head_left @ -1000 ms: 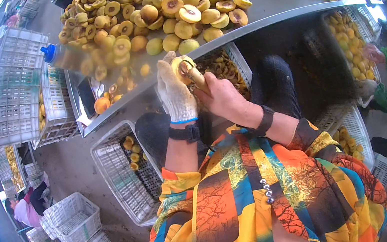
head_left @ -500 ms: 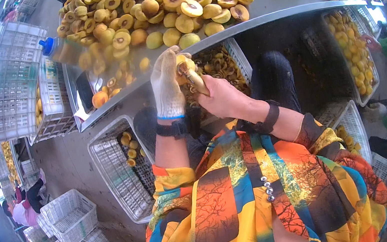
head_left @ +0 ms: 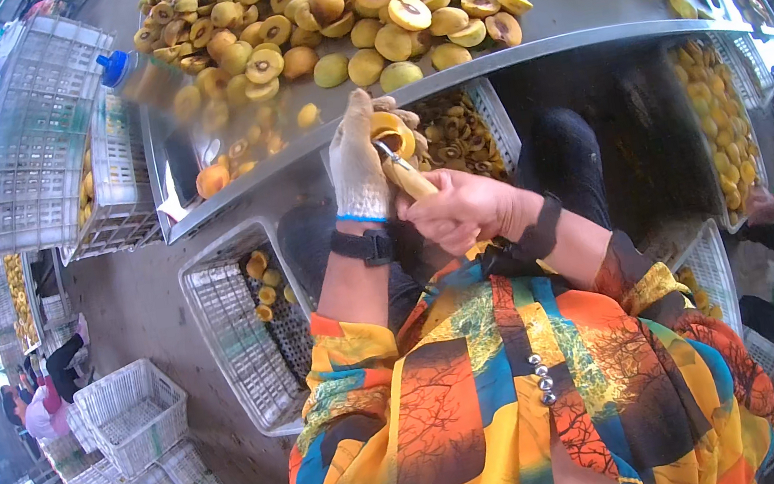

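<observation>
A yellow peach half (head_left: 397,127) sits in my left hand (head_left: 357,166), which wears a pale knitted glove with a blue cuff edge. Wrapped in the fingers of my bare right hand (head_left: 471,206) is a pitting tool (head_left: 412,180) with a light wooden handle. Its narrow metal end meets the peach's cut side, and I cannot make out the tip's exact shape. Both hands are just in front of the metal table's edge (head_left: 481,65). Beneath them, a crate (head_left: 492,119) holds brownish fruit scraps, partly hidden by my hands.
Many halved peaches (head_left: 364,33) are heaped on the table. A blue-capped bottle (head_left: 140,76) lies at the left. A white crate (head_left: 229,333) with some halves stands beside my leg; another full crate (head_left: 719,128) is at the right, near a person's hand (head_left: 763,208). Stacked crates (head_left: 36,135) stand left.
My right hand and the tool have turned and drawn back slightly, so the metal shaft now shows at the peach half. The whole view has shifted a little. Both hands keep their holds.
</observation>
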### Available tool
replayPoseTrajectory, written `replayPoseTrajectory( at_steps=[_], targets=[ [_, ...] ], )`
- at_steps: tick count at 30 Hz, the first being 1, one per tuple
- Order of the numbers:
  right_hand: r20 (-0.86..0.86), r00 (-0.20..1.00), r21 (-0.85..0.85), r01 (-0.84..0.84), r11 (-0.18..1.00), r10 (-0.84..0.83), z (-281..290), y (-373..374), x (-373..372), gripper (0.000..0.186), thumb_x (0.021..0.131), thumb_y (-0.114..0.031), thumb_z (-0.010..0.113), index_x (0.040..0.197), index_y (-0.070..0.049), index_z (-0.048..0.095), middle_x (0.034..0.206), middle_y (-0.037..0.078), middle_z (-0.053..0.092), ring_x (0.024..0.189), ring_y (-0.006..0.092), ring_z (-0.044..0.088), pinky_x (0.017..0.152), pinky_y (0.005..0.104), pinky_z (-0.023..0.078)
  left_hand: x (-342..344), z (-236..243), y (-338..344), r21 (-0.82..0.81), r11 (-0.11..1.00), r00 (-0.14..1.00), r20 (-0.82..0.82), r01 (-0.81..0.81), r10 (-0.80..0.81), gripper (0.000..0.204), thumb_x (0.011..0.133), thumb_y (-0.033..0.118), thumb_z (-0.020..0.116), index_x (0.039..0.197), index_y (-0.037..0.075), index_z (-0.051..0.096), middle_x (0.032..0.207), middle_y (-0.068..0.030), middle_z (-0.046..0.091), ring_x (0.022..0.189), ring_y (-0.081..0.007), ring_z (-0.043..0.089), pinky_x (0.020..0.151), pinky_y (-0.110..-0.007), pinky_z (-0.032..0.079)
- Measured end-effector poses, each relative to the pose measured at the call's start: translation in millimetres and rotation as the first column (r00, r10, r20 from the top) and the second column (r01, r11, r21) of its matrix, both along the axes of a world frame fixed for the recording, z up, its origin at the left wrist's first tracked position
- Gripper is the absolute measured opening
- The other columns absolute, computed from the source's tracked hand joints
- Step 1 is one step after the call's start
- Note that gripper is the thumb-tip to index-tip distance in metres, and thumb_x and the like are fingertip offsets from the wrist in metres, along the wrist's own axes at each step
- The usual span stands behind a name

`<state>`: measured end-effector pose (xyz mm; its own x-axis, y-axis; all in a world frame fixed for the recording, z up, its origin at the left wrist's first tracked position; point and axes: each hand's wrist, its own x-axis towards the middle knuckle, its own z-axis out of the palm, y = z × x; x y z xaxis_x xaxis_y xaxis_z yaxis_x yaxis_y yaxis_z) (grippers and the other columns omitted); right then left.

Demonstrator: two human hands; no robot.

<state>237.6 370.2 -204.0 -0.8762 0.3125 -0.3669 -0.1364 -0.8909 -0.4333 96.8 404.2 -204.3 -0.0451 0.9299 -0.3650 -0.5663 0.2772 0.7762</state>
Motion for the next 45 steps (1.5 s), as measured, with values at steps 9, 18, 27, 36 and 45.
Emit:
replayPoseTrajectory(
  at_steps=[9,18,27,36,45],
  targets=[
    [0.572,0.644,0.645,-0.736,-0.206,-0.508,-89.0,2.0,10.9,0.016,0.080,-0.012,0.053,0.092,-0.002,0.055,0.068,0.011,0.060,0.060,0.0242,0.060,0.052,0.0352,0.047,-188.4,25.4,-32.9,-0.045,0.959,-0.137,-0.987,-0.281,-0.087,0.048,0.079,0.043,0.059,0.110,0.006,0.060,0.101,-0.0119,0.063,0.085,-0.0213,0.063,0.076,-0.031,0.048],
    [0.402,0.694,0.852,-0.523,-0.033,-0.597,-70.4,4.6,1.9,0.029,0.075,-0.019,0.062,0.096,-0.003,0.050,0.066,0.019,0.057,0.064,0.0379,0.057,0.057,0.0456,0.046,-141.2,2.7,144.7,-0.150,0.974,-0.493,-0.869,0.168,-0.049,0.063,0.068,0.045,0.066,0.122,0.014,0.051,0.111,-0.0188,0.057,0.103,-0.0333,0.055,0.089,-0.040,0.044],
    [0.276,0.584,0.961,-0.157,0.228,-0.763,-31.9,23.2,14.1,0.042,0.079,-0.023,0.063,0.109,0.001,0.046,0.069,0.019,0.057,0.064,0.0322,0.060,0.057,0.0373,0.047,-112.4,-11.0,135.0,0.199,0.927,0.096,-0.979,0.317,0.177,0.070,0.062,0.015,0.075,0.124,0.000,0.047,0.123,-0.0161,0.052,0.111,-0.0228,0.052,0.094,-0.030,0.040],
    [0.048,0.786,0.992,0.034,0.120,-0.617,-17.2,48.0,-25.4,0.066,0.075,-0.036,0.070,0.121,0.001,0.041,0.090,0.017,0.062,0.084,0.0249,0.062,0.074,0.0338,0.048,-29.2,-16.6,-3.1,0.050,0.998,0.961,-0.274,-0.023,0.036,0.040,0.083,0.033,0.064,0.100,0.000,0.052,0.087,-0.0060,0.058,0.074,-0.0113,0.056,0.058,-0.022,0.047],
    [0.333,0.795,0.727,0.126,0.674,-0.508,-4.8,36.8,-10.3,0.043,0.074,-0.023,0.070,0.105,0.001,0.053,0.075,0.008,0.062,0.061,0.0185,0.059,0.060,0.0313,0.049,-24.5,-3.8,-36.0,-0.004,1.000,0.992,-0.125,0.013,-0.013,0.058,0.090,0.056,0.034,0.103,0.004,0.055,0.097,-0.0078,0.060,0.084,-0.0164,0.058,0.072,-0.029,0.047]
  ],
)
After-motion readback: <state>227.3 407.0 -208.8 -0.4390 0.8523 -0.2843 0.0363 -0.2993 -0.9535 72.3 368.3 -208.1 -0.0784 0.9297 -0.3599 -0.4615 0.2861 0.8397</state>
